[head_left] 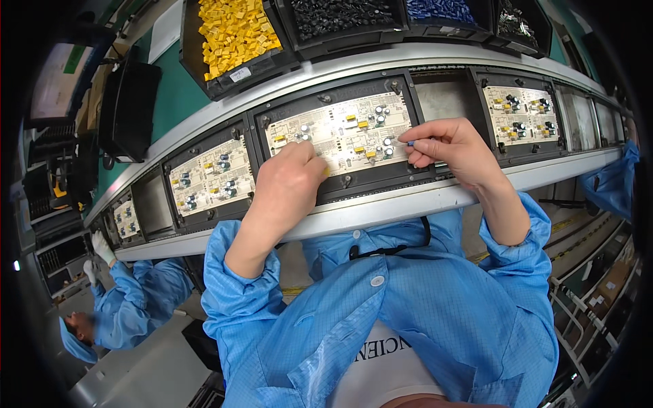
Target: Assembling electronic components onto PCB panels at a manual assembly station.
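Observation:
A cream circuit board (343,126) with yellow and silver parts lies in a black carrier (381,180) on the conveyor in front of me. My left hand (289,180) rests on the board's lower left part, fingers curled down; whether it holds anything is hidden. My right hand (449,146) hovers at the board's right edge and pinches a small blue component (410,143) between thumb and forefinger.
More boards ride in carriers to the left (211,175) and right (520,114). Bins of yellow parts (235,30), black parts (340,17) and blue parts (439,10) stand behind the line. A co-worker in a blue coat (129,299) works at the lower left.

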`<state>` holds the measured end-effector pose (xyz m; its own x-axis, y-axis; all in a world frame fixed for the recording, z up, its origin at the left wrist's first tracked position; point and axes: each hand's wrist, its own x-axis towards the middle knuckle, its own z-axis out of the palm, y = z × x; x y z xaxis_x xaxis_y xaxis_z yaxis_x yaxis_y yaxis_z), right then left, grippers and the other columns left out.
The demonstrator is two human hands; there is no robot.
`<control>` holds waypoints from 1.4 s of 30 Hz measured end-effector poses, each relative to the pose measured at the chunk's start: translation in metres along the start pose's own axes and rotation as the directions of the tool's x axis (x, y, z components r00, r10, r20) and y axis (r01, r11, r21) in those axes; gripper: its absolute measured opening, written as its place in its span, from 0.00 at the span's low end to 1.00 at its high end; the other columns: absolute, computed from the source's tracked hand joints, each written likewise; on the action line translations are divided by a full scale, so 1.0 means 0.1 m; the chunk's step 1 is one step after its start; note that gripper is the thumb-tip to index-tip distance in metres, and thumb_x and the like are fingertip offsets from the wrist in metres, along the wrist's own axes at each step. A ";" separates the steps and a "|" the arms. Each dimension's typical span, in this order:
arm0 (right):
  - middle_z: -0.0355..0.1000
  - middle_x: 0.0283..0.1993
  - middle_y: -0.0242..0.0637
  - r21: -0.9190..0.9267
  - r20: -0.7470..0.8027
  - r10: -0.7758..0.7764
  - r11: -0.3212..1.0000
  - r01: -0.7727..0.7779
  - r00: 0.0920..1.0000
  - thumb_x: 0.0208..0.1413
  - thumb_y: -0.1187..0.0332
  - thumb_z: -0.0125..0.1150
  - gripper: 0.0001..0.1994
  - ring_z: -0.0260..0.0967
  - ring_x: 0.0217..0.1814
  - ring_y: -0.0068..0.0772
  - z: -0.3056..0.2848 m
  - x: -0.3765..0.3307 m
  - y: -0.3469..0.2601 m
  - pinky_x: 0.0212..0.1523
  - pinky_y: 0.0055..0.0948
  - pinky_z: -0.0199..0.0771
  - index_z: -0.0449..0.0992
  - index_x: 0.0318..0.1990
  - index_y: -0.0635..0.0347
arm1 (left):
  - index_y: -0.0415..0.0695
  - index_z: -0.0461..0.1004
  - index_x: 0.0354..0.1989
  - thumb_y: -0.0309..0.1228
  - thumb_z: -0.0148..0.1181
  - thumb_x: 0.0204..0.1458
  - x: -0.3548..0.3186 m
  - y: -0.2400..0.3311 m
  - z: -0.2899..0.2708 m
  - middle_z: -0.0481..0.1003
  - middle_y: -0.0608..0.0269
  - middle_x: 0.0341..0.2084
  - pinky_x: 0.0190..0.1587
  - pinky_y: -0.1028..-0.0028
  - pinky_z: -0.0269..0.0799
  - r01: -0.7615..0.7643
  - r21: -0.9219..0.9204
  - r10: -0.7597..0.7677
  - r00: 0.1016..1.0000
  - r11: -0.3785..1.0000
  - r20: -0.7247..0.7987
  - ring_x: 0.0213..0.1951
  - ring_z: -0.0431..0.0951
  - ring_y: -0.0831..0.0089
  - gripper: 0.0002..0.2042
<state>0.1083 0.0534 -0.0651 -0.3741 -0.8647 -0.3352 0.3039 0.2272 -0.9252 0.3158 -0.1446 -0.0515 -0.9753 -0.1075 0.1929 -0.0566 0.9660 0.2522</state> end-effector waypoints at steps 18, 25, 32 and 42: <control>0.74 0.31 0.38 -0.786 -0.012 -0.430 0.562 0.257 0.903 0.49 0.77 0.63 0.05 0.71 0.28 0.28 0.12 0.01 0.08 0.28 0.23 0.68 0.79 0.35 0.64 | 0.34 0.75 0.38 0.24 0.59 0.54 -0.06 -0.52 -0.02 0.76 0.55 0.34 0.21 0.86 0.57 0.116 -0.945 -0.313 0.925 -0.305 0.215 0.23 0.63 0.84 0.07; 0.74 0.33 0.43 -0.827 0.054 -0.500 0.463 0.319 0.864 0.49 0.79 0.62 0.04 0.74 0.33 0.42 0.14 0.07 0.10 0.33 0.32 0.72 0.78 0.34 0.65 | 0.35 0.72 0.39 0.24 0.59 0.55 -0.13 -0.66 0.00 0.74 0.46 0.36 0.19 0.88 0.62 0.047 -0.766 -0.188 0.958 -0.641 0.216 0.20 0.62 0.84 0.07; 0.74 0.33 0.44 -0.856 0.104 -0.509 0.391 0.337 0.854 0.49 0.79 0.61 0.05 0.74 0.35 0.45 0.14 0.07 0.08 0.36 0.34 0.73 0.77 0.34 0.65 | 0.37 0.74 0.45 0.23 0.62 0.53 -0.09 -0.57 -0.01 0.73 0.55 0.32 0.21 0.88 0.58 0.009 -0.848 -0.206 0.969 -0.530 0.139 0.22 0.62 0.85 0.11; 0.74 0.32 0.45 -0.890 0.106 -0.515 0.332 0.312 0.851 0.48 0.79 0.62 0.04 0.74 0.35 0.46 0.21 0.09 0.07 0.36 0.36 0.73 0.77 0.33 0.66 | 0.37 0.77 0.45 0.23 0.62 0.54 -0.18 -0.61 -0.02 0.78 0.56 0.30 0.23 0.85 0.57 0.128 -0.956 -0.384 0.895 -0.265 0.226 0.21 0.64 0.83 0.11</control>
<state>0.1255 0.0378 -0.0703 -0.3815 -0.9002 0.2100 -0.7957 0.2042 -0.5703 0.3369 -0.2018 -0.0686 -0.8998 -0.4137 -0.1386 0.0943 -0.4946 0.8640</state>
